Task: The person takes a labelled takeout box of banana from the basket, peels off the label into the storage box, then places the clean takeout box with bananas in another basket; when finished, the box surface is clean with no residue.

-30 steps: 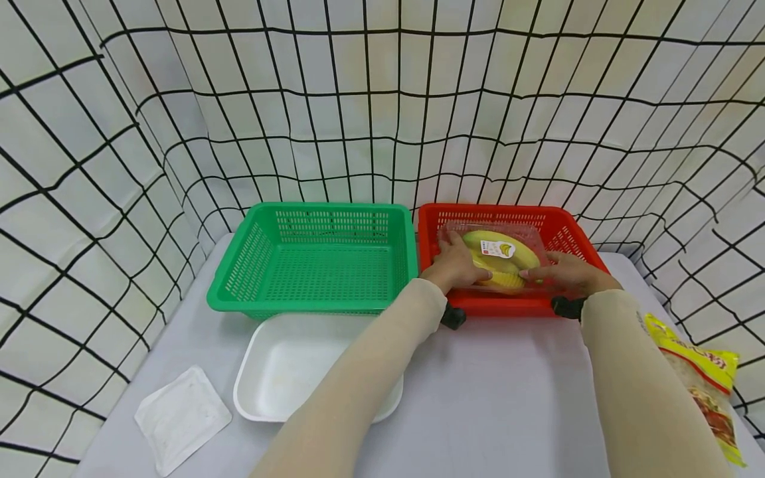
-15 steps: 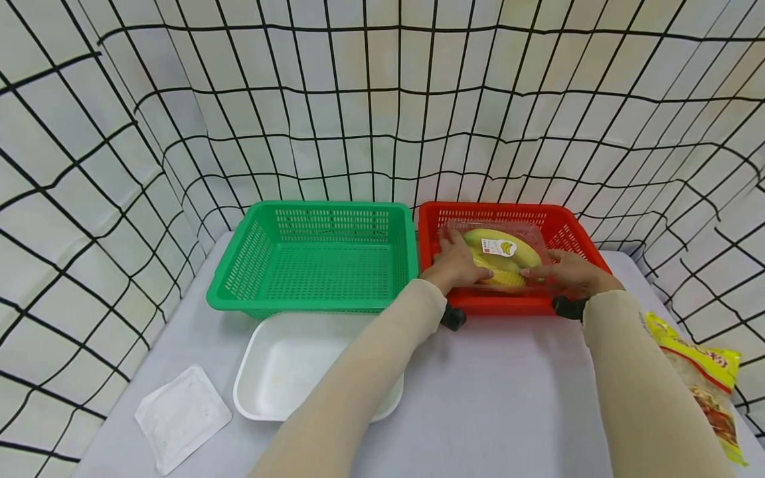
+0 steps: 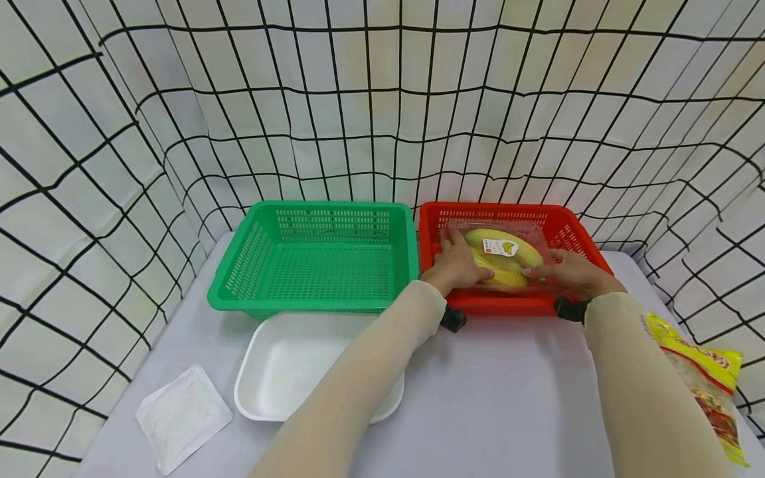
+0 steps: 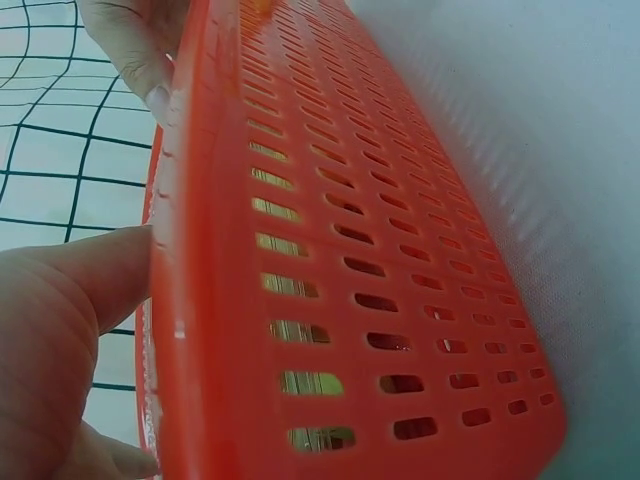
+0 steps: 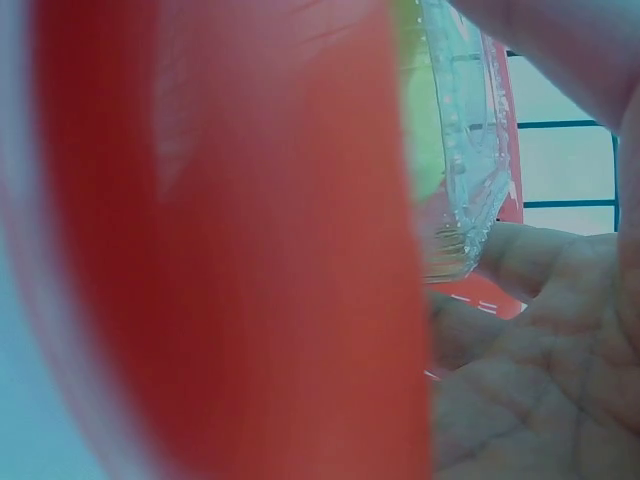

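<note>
A clear plastic box of yellow-green bananas [image 3: 520, 251], with a white label, lies in the red basket [image 3: 490, 307] at the back right. My left hand [image 3: 455, 264] grips its left end, thumb over the front of the lid. At the opposite end my right hand [image 3: 576, 273] holds the box, its thumb on top and the other fingers down the side. In the left wrist view the slotted basket wall [image 4: 350, 250] fills the middle, hiding most of the box. The right wrist view shows the box's clear corner [image 5: 470, 190] beside my palm [image 5: 560, 380].
Left of the red basket stands a green basket [image 3: 329, 272]. A white tray [image 3: 287, 365] sits in front of it, partly under my left sleeve. A flat white packet [image 3: 184, 418] lies front left, a yellow food bag [image 3: 705, 378] far right. Black netting [image 3: 382, 99] surrounds the table.
</note>
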Action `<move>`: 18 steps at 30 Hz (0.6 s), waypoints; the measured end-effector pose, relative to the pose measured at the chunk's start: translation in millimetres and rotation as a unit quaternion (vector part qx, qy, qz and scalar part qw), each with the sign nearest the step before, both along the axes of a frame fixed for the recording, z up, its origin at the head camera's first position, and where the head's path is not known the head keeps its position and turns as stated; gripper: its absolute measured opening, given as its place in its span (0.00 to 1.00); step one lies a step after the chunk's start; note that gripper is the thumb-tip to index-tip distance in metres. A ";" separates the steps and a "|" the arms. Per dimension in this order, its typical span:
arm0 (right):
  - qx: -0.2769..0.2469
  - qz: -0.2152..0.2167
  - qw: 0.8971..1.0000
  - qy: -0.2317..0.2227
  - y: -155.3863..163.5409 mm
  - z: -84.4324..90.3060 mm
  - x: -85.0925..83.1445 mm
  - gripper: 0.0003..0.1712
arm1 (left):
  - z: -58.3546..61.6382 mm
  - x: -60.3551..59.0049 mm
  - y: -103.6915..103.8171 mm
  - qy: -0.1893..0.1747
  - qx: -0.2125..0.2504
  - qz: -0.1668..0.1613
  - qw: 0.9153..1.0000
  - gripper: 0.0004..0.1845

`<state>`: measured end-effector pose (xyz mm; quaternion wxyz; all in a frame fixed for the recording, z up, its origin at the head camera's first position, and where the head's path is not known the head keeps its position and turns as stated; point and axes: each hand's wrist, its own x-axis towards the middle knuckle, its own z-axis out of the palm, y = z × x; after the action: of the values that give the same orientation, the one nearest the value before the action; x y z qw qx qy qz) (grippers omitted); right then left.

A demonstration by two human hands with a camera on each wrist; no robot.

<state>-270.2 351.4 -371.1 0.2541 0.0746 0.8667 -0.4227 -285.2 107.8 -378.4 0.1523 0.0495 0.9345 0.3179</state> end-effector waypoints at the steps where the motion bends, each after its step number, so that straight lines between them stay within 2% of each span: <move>1: -0.002 0.000 1.000 0.002 0.1 0.1 0.2 0.58 | -0.1 -0.2 0.2 0.000 -0.001 -0.001 1.000 0.62; 8: -0.012 -0.007 1.000 -0.002 0.3 0.0 0.0 0.62 | 1.2 0.5 1.2 0.005 -0.006 0.002 1.000 0.62; 13: -0.026 -0.006 1.000 -0.002 0.1 -0.4 0.0 0.59 | 1.9 1.5 1.1 0.015 -0.006 -0.001 1.000 0.60; 18: -0.018 -0.006 1.000 0.002 -0.3 -0.9 -1.6 0.57 | 1.6 1.9 0.5 0.017 -0.005 0.001 1.000 0.59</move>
<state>-271.8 351.2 -372.0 0.2510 0.0745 0.8590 -0.4399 -283.3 108.4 -376.8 0.1364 0.0533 0.9387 0.3122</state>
